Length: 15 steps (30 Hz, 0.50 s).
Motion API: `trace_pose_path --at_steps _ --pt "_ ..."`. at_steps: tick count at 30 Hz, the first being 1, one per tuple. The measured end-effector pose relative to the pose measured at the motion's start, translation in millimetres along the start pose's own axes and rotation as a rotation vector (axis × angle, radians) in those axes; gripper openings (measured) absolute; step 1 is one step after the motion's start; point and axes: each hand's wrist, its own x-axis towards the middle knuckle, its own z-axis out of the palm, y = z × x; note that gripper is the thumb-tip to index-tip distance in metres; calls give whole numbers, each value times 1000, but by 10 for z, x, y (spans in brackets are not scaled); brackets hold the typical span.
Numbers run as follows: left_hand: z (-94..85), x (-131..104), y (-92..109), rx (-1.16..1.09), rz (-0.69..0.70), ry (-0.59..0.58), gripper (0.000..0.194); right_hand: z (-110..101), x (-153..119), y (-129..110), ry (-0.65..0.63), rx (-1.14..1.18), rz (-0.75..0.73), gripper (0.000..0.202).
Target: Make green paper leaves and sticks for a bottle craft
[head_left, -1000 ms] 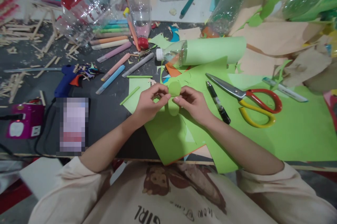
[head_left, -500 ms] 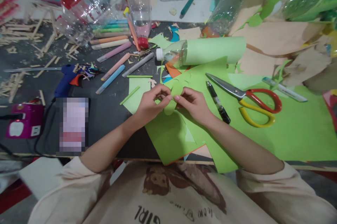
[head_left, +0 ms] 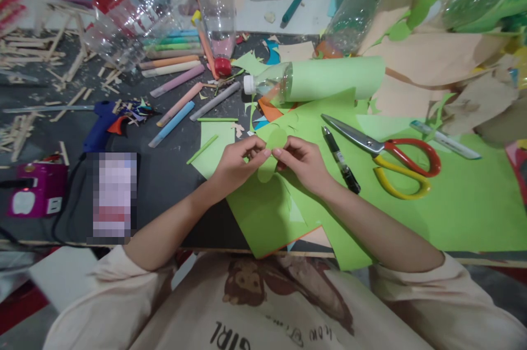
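A small light-green paper piece [head_left: 267, 170] with rounded ends is pinched between my two hands over green paper sheets [head_left: 263, 213]. My left hand [head_left: 242, 161] grips its left edge, thumb against fingers. From the right, my right hand [head_left: 300, 159] pinches the same piece, and the thumb tips nearly meet. Behind the hands lies a clear bottle [head_left: 274, 84] with a white cap, its body wrapped in pale green paper [head_left: 337, 78]. A black pen [head_left: 341, 159] and scissors [head_left: 370, 144] with red and yellow handles rest right of my right hand.
At the left are a blue glue gun [head_left: 102, 122], a magenta box [head_left: 38, 190], a blurred-out phone [head_left: 113, 193] and wooden sticks [head_left: 28, 54]. Markers [head_left: 172, 124] lie left of the bottle. More plastic bottles [head_left: 218, 4] and paper scraps [head_left: 415, 92] fill the back.
The green paper piece has tilted slightly between my fingers, its upper part looking a little lower. Both hands keep their pinch in nearly the same place.
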Motion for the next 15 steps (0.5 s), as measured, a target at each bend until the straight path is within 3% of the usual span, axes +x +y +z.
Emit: trace_pose_path --at_steps 15 --pt "6 -7 22 -8 -17 3 24 -20 -1 -2 -41 -15 -3 52"
